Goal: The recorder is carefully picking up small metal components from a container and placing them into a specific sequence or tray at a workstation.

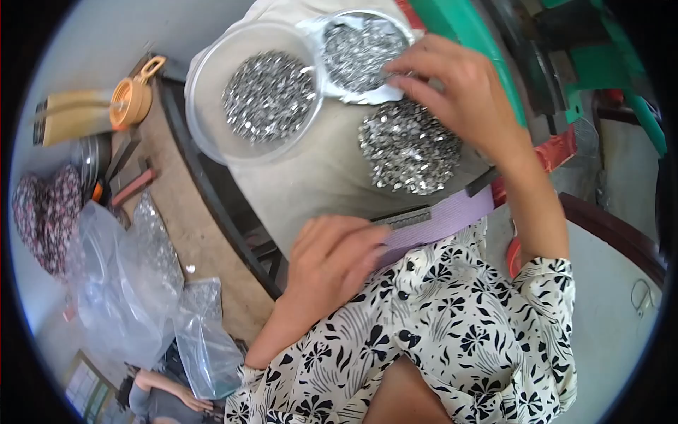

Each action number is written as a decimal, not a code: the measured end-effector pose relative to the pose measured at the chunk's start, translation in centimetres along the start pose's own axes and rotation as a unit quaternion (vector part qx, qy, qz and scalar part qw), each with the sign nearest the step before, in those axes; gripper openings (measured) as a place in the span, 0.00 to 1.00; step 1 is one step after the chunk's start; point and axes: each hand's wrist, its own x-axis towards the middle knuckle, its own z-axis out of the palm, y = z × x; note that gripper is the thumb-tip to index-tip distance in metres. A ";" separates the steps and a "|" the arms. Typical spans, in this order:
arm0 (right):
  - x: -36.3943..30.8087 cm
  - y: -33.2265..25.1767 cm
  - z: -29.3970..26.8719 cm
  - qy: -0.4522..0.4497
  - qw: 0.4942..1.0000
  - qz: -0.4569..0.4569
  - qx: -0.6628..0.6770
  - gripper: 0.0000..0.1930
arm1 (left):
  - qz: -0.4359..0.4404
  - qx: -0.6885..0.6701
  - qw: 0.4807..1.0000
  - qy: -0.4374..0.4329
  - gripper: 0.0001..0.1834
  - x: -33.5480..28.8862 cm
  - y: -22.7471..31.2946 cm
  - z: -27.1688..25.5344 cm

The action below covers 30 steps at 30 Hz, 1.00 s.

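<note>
My left hand (pixel 332 258) rests with curled fingers on a purple strip (pixel 441 219) that lies across the table's near edge, gripping its left end. My right hand (pixel 462 88) reaches out over a loose heap of small shiny metal pieces (pixel 409 148) on the pale cloth, its fingertips pinching at the rim of a small clear bowl (pixel 364 46) filled with the same pieces. A larger clear bowl (pixel 265 92) with a mound of metal pieces stands to the left of it.
A dark table frame (pixel 212 191) edges the cloth on the left. Clear plastic bags (pixel 134 283) lie on the floor at left, near a tan jug (pixel 134 95) and dark pot. A green machine (pixel 593 56) stands at right. Another person (pixel 166 396) crouches at the bottom left.
</note>
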 end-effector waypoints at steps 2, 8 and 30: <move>1.8 0.6 1.1 -0.040 0.999 -0.002 -0.003 0.08 | 0.060 -0.069 0.994 0.052 0.14 1.6 2.5 -0.1; 4.1 1.2 3.1 -0.136 0.986 -0.054 -0.075 0.10 | 0.253 -0.147 0.953 0.080 0.18 4.4 8.2 -1.6; 5.6 1.2 4.4 -0.220 0.975 -0.022 -0.040 0.08 | 0.002 0.073 0.960 0.272 0.10 8.7 -0.5 -4.3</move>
